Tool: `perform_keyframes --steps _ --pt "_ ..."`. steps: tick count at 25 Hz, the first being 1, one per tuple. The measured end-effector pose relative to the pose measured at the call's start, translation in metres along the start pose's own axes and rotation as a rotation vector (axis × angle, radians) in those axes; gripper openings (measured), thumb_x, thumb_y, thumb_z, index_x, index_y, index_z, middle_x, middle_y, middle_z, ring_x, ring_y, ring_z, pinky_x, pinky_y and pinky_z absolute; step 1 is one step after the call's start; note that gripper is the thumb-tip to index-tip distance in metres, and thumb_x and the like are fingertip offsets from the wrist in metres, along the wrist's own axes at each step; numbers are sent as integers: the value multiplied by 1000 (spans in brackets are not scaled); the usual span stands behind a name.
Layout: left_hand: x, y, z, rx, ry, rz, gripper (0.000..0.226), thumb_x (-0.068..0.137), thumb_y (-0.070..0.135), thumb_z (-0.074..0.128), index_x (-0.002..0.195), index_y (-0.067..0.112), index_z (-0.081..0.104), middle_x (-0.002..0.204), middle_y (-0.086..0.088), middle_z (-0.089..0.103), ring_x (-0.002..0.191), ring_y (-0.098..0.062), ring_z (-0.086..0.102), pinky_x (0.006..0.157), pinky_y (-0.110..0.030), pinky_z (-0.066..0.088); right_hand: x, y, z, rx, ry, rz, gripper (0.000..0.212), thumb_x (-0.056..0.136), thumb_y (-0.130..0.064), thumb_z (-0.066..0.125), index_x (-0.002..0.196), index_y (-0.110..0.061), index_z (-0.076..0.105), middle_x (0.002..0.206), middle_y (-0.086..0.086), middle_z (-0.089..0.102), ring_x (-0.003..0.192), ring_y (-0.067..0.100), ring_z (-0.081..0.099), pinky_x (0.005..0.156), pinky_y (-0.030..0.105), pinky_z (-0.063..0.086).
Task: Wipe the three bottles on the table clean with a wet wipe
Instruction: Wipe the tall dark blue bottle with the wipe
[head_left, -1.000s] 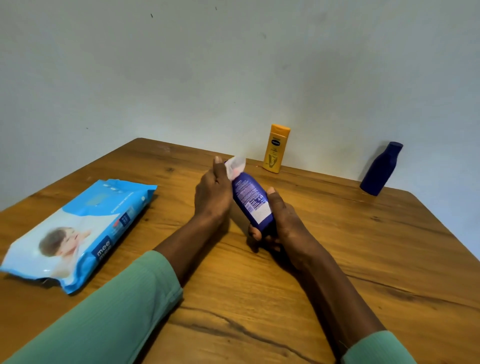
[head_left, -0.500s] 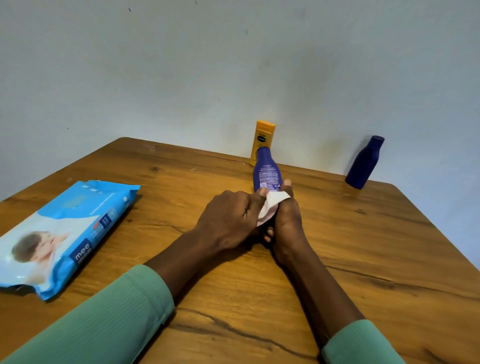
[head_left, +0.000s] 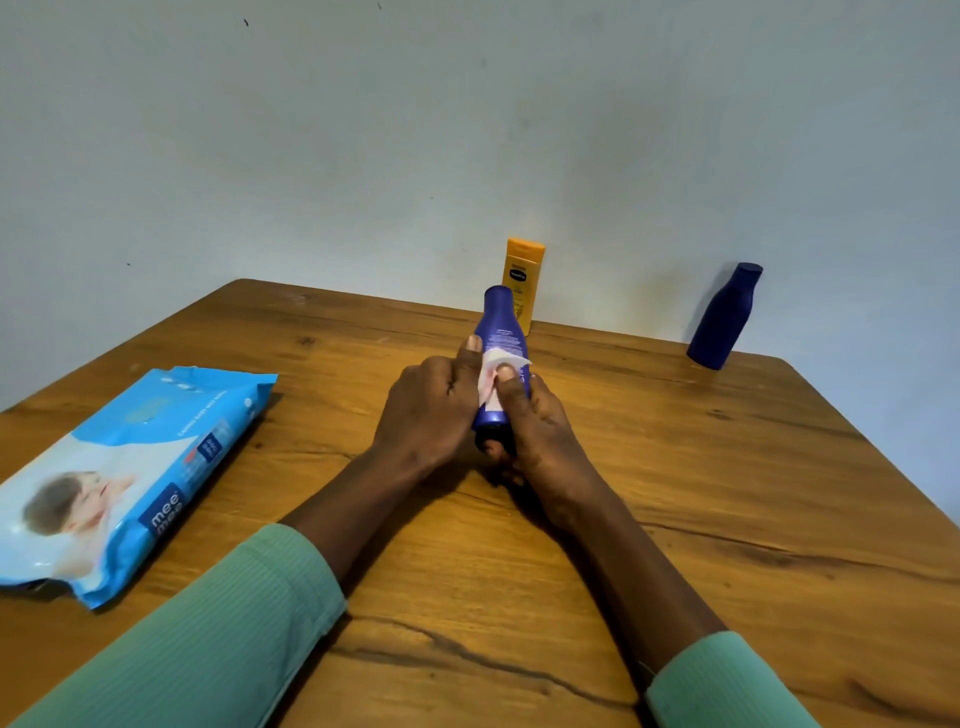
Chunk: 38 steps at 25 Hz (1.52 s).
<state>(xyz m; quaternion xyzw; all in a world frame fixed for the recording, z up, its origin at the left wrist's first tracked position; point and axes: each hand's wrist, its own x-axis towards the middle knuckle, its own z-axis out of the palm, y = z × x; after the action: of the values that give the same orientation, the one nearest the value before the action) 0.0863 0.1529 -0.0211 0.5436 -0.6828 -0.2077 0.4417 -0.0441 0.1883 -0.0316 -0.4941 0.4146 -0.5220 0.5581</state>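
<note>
- The surface (head_left: 675, 519) is a brown wooden top with dark grain lines and knots; a plain pale wall (head_left: 363, 156) rises right behind its far edge.
- The held bottle (head_left: 501, 322), blue with a label of small print, is near the middle of the surface, tilted with its cap end pointing away toward the wall.
- The right hand (head_left: 535, 431) has its fingers curled round the lower part of the held bottle, with the thumb lying on top.
- The left hand (head_left: 431, 410) is curled against the held bottle's left side and presses a white wet wipe (head_left: 496, 364) onto it, thumb raised along the bottle.
- Just behind the held bottle, a yellow bottle (head_left: 524, 270) stands upright at the far edge, against the wall.
- To the right of the held bottle, well apart, a dark blue bottle (head_left: 724, 317) stands near the rounded far right corner.
- To the left of the held bottle, well apart, a blue pack of wipes (head_left: 119, 467) lies flat near the left edge.
- Bare wood lies between the held bottle and the dark blue bottle, and along the right edge.
- Green sleeves (head_left: 218, 639) cover both forearms at the near edge.
</note>
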Motion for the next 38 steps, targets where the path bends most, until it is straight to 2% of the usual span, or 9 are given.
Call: perform_keyframes --steps 4,9,12,16,19,22,28,34,38 --pt "-13 9 13 130 -70 213 71 100 71 21 73 22 63 64 1 64 57 -15 60 52 -34 44 3 -4 -6 153 240 94 46 105 -58 44 110 -16 59 63 -4 63 47 7 54 39 21 39" --pt "-8 11 12 431 21 488 60 96 74 21 80 27 54 69 10 52 58 -12 48 52 -26 28 2 -8 -7 459 290 211 48 98 -61 58 114 -15 63 75 6 67 61 17 60 47 26 41" --pt "-9 8 16 222 98 402 58 99 69 30 79 23 61 66 9 59 58 -14 56 50 -32 42 2 -7 -6 535 199 172 42 98 -54 60 98 -13 68 52 -1 49 38 6 38 34 19 30" --pt "-8 4 18 -120 -59 329 47 101 61 42 93 23 69 73 3 69 67 -16 66 59 -48 54 0 -8 -9 610 136 181 49 99 -52 61 72 -15 80 49 -1 45 35 5 36 34 18 32" --pt "0 2 10 -84 -249 347 50 96 63 48 115 22 69 91 3 75 80 -16 70 69 -47 58 -2 -10 -8 599 154 215 50 98 -57 60 94 -11 77 61 6 62 43 10 50 36 19 38" --pt "3 -4 4 14 -245 344 62 91 71 46 125 23 66 100 5 76 84 -13 70 71 -43 59 -4 -14 -2 558 176 222 47 102 -57 51 117 -14 61 70 10 76 50 17 70 36 23 49" --pt "-11 2 18 -218 5 244 48 98 66 39 88 31 70 67 4 70 60 -13 68 50 -41 51 -6 -11 2 493 165 167 44 107 -49 49 88 -10 59 48 -3 43 34 3 35 33 17 30" --pt "-5 -6 12 5 -107 368 71 91 80 34 112 21 67 85 3 74 72 -14 68 60 -40 56 -8 -12 2 495 155 164 48 105 -56 45 112 -10 60 55 1 64 39 6 53 33 18 39" --pt "-14 9 24 -258 98 148 62 96 74 29 76 29 66 62 5 65 58 -11 65 51 -35 50 -5 -6 4 490 162 135 44 104 -52 52 107 -9 62 49 -4 47 35 3 37 34 17 35"
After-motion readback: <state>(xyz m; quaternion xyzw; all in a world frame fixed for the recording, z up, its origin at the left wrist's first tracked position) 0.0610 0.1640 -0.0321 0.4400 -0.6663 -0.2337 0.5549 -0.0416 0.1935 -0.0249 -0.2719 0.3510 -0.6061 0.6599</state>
